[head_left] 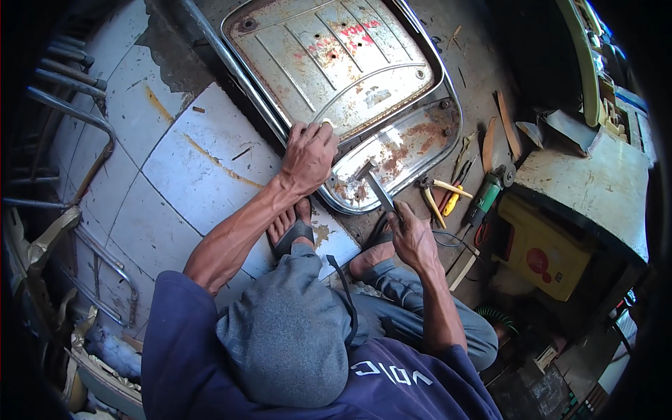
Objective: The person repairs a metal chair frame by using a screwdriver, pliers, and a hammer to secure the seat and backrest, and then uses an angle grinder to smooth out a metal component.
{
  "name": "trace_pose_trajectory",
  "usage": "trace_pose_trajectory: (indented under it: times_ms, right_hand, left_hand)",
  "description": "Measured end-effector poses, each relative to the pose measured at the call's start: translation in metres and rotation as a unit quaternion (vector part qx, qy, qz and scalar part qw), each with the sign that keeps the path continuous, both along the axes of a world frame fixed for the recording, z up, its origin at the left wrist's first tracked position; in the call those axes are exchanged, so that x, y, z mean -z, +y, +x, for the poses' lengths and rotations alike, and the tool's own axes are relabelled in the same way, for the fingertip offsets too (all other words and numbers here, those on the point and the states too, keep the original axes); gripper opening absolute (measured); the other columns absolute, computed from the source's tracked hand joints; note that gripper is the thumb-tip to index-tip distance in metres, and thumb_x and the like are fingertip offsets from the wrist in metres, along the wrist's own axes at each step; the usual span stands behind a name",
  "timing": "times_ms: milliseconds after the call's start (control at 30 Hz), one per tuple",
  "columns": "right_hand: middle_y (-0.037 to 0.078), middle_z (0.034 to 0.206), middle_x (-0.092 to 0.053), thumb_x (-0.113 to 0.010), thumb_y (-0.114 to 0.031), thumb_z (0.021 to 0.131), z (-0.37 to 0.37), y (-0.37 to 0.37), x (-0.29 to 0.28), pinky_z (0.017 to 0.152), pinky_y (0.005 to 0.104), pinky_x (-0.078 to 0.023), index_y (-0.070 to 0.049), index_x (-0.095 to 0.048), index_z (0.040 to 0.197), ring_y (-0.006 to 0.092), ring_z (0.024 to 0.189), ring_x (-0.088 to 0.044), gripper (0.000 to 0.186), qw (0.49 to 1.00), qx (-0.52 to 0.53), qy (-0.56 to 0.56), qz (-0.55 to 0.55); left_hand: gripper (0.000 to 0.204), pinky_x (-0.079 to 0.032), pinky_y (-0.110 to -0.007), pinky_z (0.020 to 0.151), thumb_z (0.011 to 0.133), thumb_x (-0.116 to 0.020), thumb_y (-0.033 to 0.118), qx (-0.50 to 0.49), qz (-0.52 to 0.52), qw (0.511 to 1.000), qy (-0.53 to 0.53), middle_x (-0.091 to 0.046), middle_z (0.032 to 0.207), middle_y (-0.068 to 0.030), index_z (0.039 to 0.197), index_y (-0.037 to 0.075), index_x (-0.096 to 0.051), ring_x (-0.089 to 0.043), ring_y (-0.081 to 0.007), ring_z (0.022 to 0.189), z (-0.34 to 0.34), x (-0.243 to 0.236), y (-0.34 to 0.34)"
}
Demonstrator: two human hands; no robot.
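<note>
A folding metal chair lies before me, with a bright tubular frame [246,80] around a rusty, ribbed panel [339,59]. Below that panel is a smaller, shiny, rust-stained panel [399,150]. My left hand [308,157] is closed at the lower left edge of the ribbed panel, against the frame; its fingertips are partly hidden. In my right hand [413,238] is a hammer [379,190], held by its handle. The hammer's head rests on or just over the smaller panel; I cannot tell if they touch.
Pliers with yellow handles [432,203] and a green angle grinder [484,198] lie to the right. Beyond them stand a yellow box [539,241] and a pale-topped stand [595,185]. Bent metal chair frames [77,112] crowd the left edge, beside white floor tiles [206,157].
</note>
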State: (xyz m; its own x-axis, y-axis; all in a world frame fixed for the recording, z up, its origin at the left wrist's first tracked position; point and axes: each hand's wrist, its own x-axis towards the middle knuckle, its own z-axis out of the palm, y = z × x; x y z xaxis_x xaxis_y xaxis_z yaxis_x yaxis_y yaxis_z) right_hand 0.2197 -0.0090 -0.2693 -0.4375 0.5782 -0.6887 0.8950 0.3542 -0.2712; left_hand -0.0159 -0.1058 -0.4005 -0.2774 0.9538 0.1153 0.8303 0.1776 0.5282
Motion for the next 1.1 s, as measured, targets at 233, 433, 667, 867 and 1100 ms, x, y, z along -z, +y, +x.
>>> trace_pose_trajectory:
  times_ms: [233,433,667,867,1100]
  right_hand:
    - [0.029,0.093,-0.066,-0.055,-0.024,0.101,0.001,-0.007,0.027,0.074,0.0556,-0.050,-0.008,-0.057,0.123,0.0488,0.091,-0.067,0.027,0.995,-0.091,0.025,0.010]
    - [0.026,0.082,-0.069,-0.056,-0.024,0.100,-0.052,0.035,-0.006,0.073,0.0538,-0.054,-0.011,-0.064,0.121,0.0458,0.081,-0.069,0.026,0.994,-0.108,0.019,-0.011]
    - [0.014,0.074,-0.072,-0.052,-0.019,0.105,-0.186,0.090,-0.024,0.053,0.0377,-0.054,-0.017,-0.067,0.134,0.0190,0.051,-0.064,0.033,0.934,-0.350,0.057,0.035]
    - [0.017,0.077,-0.073,-0.053,-0.022,0.104,-0.239,0.085,-0.015,0.057,0.0400,-0.058,-0.016,-0.069,0.130,0.0242,0.059,-0.068,0.032,0.849,-0.528,0.009,-0.001]
    - [0.017,0.093,-0.074,-0.050,-0.026,0.104,-0.239,0.079,-0.036,0.073,0.0443,-0.061,-0.018,-0.068,0.130,0.0301,0.081,-0.073,0.033,0.846,-0.524,-0.100,-0.012]
  left_hand:
    - [0.022,-0.041,-0.041,0.083,0.079,-0.076,0.016,-0.048,0.048,0.992,-0.111,-0.055,0.092,-0.0109,0.088,0.003,-0.061,-0.057,-0.0294,0.086,-0.029,-0.091,0.007]
    - [0.033,-0.044,-0.031,0.064,0.091,-0.078,0.029,-0.100,0.222,0.956,-0.162,-0.052,0.077,-0.0027,0.082,0.003,-0.059,-0.049,-0.0126,0.070,-0.106,-0.167,0.035]
    - [0.033,-0.037,-0.031,0.061,0.090,-0.078,0.022,-0.171,0.157,0.920,-0.315,-0.048,0.079,-0.0033,0.074,0.003,-0.056,-0.046,-0.0120,0.069,-0.124,-0.195,0.027]
    - [0.033,-0.038,-0.033,0.061,0.090,-0.077,0.021,-0.167,0.200,0.906,-0.333,-0.048,0.079,-0.0050,0.074,0.001,-0.056,-0.047,-0.0133,0.069,-0.123,-0.185,0.025]
    - [0.033,-0.041,-0.034,0.065,0.089,-0.076,0.022,-0.160,0.189,0.912,-0.326,-0.051,0.080,-0.0079,0.075,-0.001,-0.057,-0.050,-0.0165,0.073,-0.127,-0.186,0.027]
